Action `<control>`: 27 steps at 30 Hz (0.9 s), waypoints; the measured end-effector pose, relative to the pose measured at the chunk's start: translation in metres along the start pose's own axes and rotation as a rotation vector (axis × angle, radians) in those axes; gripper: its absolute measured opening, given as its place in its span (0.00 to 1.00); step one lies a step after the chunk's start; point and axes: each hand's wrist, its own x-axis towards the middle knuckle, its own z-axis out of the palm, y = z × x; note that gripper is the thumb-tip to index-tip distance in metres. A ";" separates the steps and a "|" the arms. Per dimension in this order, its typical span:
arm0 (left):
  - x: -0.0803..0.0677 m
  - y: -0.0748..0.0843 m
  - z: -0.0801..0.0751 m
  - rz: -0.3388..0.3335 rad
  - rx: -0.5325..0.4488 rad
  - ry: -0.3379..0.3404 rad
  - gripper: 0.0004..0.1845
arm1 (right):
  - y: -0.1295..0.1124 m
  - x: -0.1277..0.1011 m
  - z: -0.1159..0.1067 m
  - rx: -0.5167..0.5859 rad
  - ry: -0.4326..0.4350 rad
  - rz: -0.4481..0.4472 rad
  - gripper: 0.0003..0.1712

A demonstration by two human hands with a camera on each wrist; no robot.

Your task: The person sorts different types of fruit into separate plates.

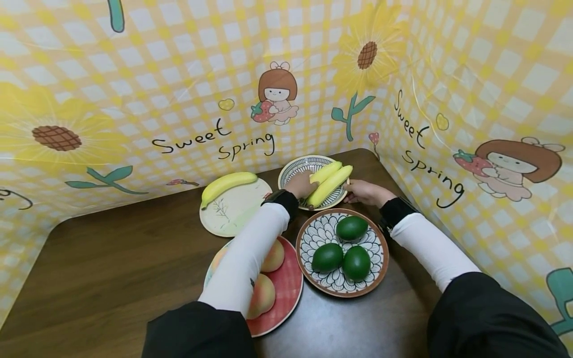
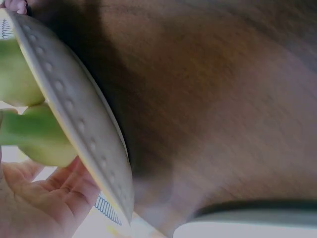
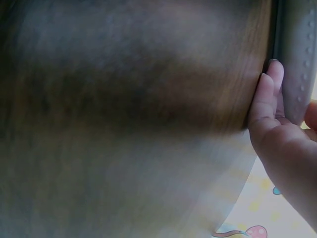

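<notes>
Reaching forward over a dark wooden table (image 1: 112, 258), a person in white sleeves had both hands at a small patterned plate (image 1: 293, 171) near the table's far right corner. Two yellow bananas (image 1: 329, 181) lay side by side across that plate, slanting from lower left to upper right.

The left hand (image 1: 302, 185) was at the plate's near left edge, touching the lower ends of the bananas. In the left wrist view its palm lay open beneath the fruit, fingers relaxed and apart rather than curled around anything, with the plate's dotted rim just beside it.

The right hand (image 1: 364, 191) was at the plate's right edge. In the right wrist view its fingers (image 3: 267, 99) were held together and pressed along the rim; whether the thumb closed over the rim could not be told.

Nearer the person, just below the right hand, a brown-rimmed plate (image 1: 380, 248) held three green avocados (image 1: 342, 248). Under the left forearm, a red plate (image 1: 286, 293) held peaches (image 1: 273, 256). To the left, a pale plate (image 1: 233, 214) carried a single banana (image 1: 226, 185) on its far edge. A yellow checked backdrop (image 1: 179, 74) with sunflowers and the words "Sweet Spring" enclosed the table.
</notes>
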 end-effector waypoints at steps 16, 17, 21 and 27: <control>-0.034 -0.027 -0.053 0.095 0.089 0.191 0.28 | 0.003 -0.003 -0.001 -0.004 0.003 0.009 0.18; -0.037 -0.029 -0.057 0.105 0.070 0.199 0.28 | 0.003 -0.003 -0.001 -0.006 0.002 0.009 0.18; -0.045 -0.043 -0.073 0.104 0.014 0.211 0.27 | 0.003 -0.004 -0.002 -0.009 -0.003 0.005 0.19; -0.058 -0.086 -0.090 0.038 0.003 0.262 0.29 | 0.000 -0.003 0.000 -0.013 -0.005 0.007 0.21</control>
